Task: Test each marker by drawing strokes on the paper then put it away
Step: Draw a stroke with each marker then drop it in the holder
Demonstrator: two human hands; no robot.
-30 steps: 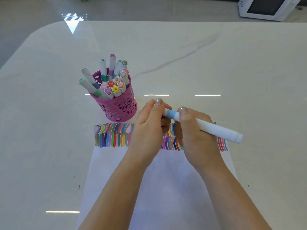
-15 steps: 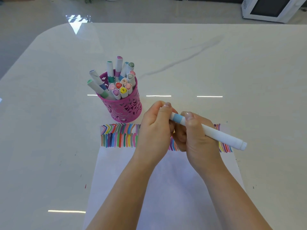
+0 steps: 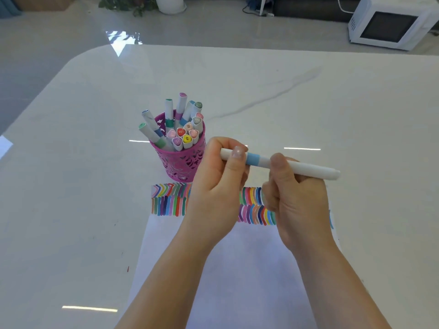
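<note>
A white marker with a light blue band [image 3: 308, 169] lies level above the paper, held by both hands. My left hand [image 3: 217, 186] pinches its left end, where the cap is, with thumb and fingers. My right hand [image 3: 297, 205] grips the barrel just right of the blue band. The white paper [image 3: 237, 269] lies under my hands, with rows of coloured strokes [image 3: 169, 200] along its far edge. A pink openwork pen cup [image 3: 183, 162] stands just beyond the paper's far left corner, holding several capped markers [image 3: 180, 131].
The white marble-look table [image 3: 308, 103] stretches all around the paper. A white microwave [image 3: 389, 24] stands on the floor at the far right, beyond the table. A plant pot [image 3: 169, 4] stands on the floor at the far side.
Both hands stay on the marker. The left end of the marker now shows longer beyond my left thumb, and the view has shifted slightly.
</note>
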